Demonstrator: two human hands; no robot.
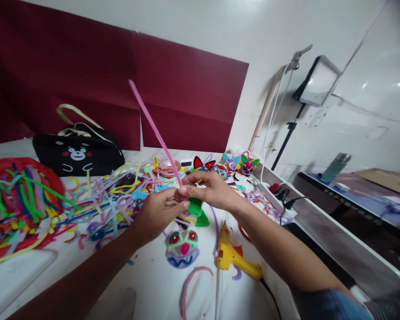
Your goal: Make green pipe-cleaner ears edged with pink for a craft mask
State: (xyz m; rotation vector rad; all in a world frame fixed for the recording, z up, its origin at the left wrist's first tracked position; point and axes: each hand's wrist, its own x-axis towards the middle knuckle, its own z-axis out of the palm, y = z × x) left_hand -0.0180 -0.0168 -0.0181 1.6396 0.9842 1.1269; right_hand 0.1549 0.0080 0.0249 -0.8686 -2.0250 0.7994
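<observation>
My left hand (163, 209) and my right hand (208, 189) meet above the middle of the table. Between their fingertips is the lower end of a long pink pipe cleaner (155, 129), which slants up to the left. Just under the hands shows a green folded piece (196, 208), partly hidden by the fingers. A small mask-like face (182, 249) with red eyes and a pink nose lies below them. To its right rests a yellow glue gun (233, 255), nozzle pointing away. A curved pink strip (188, 289) lies nearer the front.
Loose coloured pipe cleaners (116, 200) cover the left and back. A red bag of strips (51, 178) and a black bag (78, 155) stand left. Finished colourful faces (246, 164) sit at the back. A power strip (275, 195) with cables lies right, by a lamp stand (285, 138).
</observation>
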